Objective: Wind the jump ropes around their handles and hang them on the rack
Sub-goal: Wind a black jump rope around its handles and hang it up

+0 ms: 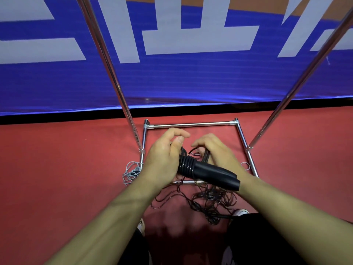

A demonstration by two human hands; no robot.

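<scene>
Head view, looking down at my two hands over the rack base; my left hand (164, 157) grasps the black handles (212, 174) at their wound end, fingers curled round the coils; the handles' long axis runs from about 10 o'clock, inside that grip, to about 4 o'clock, where the free butt ends point toward my right forearm; the black rope (188, 165) sits in tight turns round the handles just beside the left palm; my right hand (212, 148), at 2 o'clock from the coils, pinches the loose rope end with curled fingers, so I judge it the winding hand and the nearer one to the remaining slack; the winding looks nearly finished, yet nothing hangs on the rack that I can see; the rack (191, 124), a chrome frame, lies on the red floor (57, 159) at 12 o'clock beyond both hands, its two uprights rising to 11 and 1 o'clock; the top bar is out of view; a tangle of dark ropes (206, 199) lies on the floor at 6 o'clock below the handles; a grey rope (131, 172) is heaped at 9 o'clock beside the frame; no containers appear.
</scene>
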